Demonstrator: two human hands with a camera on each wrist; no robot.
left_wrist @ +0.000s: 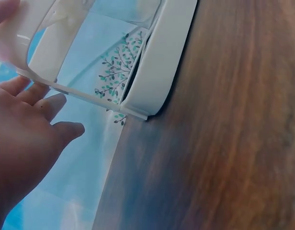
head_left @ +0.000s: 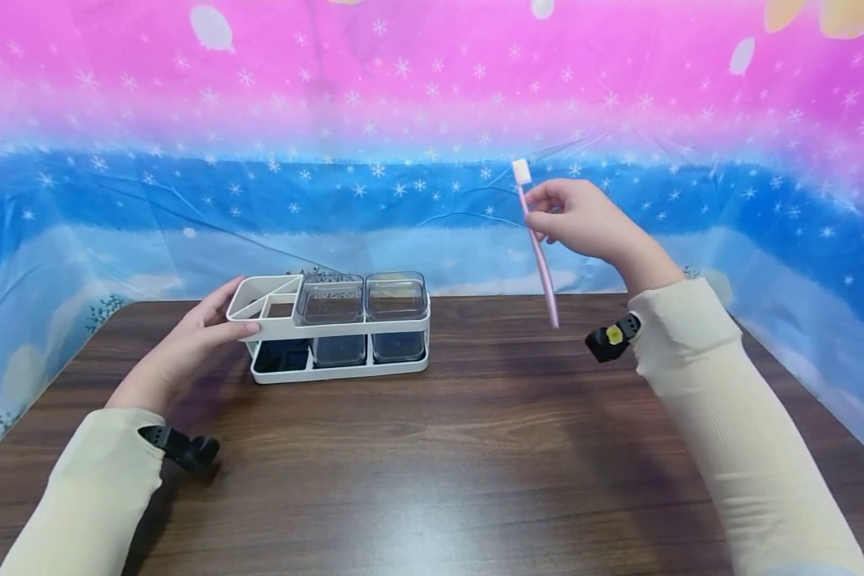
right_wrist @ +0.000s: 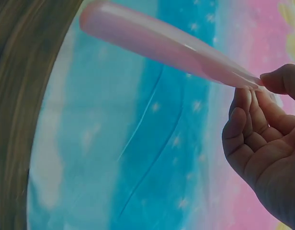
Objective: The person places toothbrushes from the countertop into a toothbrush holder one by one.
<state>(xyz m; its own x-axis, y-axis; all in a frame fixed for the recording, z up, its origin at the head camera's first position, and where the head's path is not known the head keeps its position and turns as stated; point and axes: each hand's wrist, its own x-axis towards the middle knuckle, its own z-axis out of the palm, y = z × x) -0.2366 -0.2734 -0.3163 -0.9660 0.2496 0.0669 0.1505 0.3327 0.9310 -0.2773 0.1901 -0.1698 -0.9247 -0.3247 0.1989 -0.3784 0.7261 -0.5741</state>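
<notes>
Above the bench (head_left: 475, 448), the right hand (head_left: 583, 220) pinches a pink toothbrush (head_left: 538, 256) between its fingers, head up, well apart from the white organizer (head_left: 331, 320). The left hand (head_left: 187, 340) steadies the organizer's left end, fingers relaxed. The carrying step seems in hand; next, the handle must be aimed into a divided slot.

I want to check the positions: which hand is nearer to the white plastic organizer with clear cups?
Left. The left hand touches the left end of the white plastic organizer on the brown wooden table. The right hand is raised off to its right, pinching a pink toothbrush.
</notes>
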